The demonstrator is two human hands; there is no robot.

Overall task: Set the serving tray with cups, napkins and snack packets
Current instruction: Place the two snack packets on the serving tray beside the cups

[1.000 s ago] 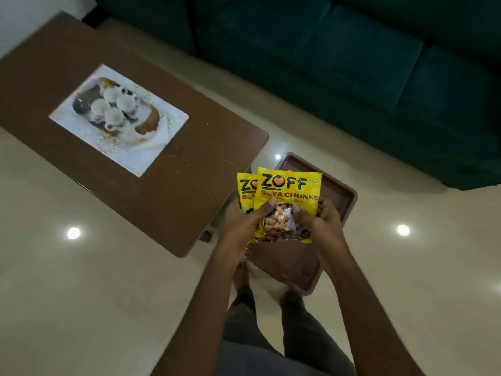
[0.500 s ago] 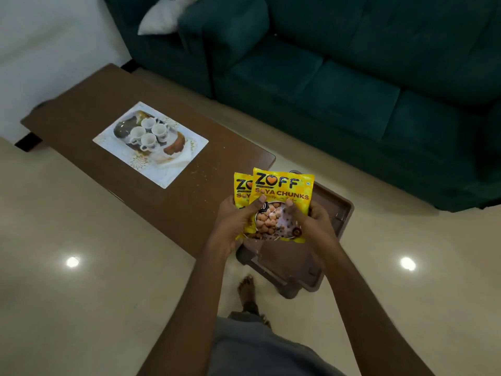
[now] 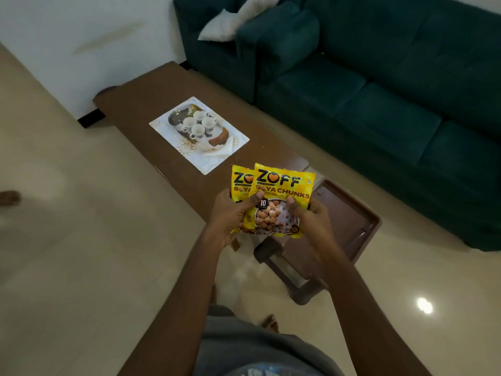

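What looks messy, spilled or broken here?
Nothing stands out. The four cups stand upright on the tray, no spill shows on the table, and the two snack packets held by the left hand and right hand look whole.

My bare forearms reach forward and converge. My left hand (image 3: 229, 214) and right hand (image 3: 313, 217) grip the snack packets (image 3: 282, 189) from either side, thumbs pressed on the front.

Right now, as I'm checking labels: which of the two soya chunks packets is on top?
The right-hand packet: it overlaps the other, its whole ZOFF SOYA CHUNKS print showing. The left-hand packet peeks out behind it, print cut off.
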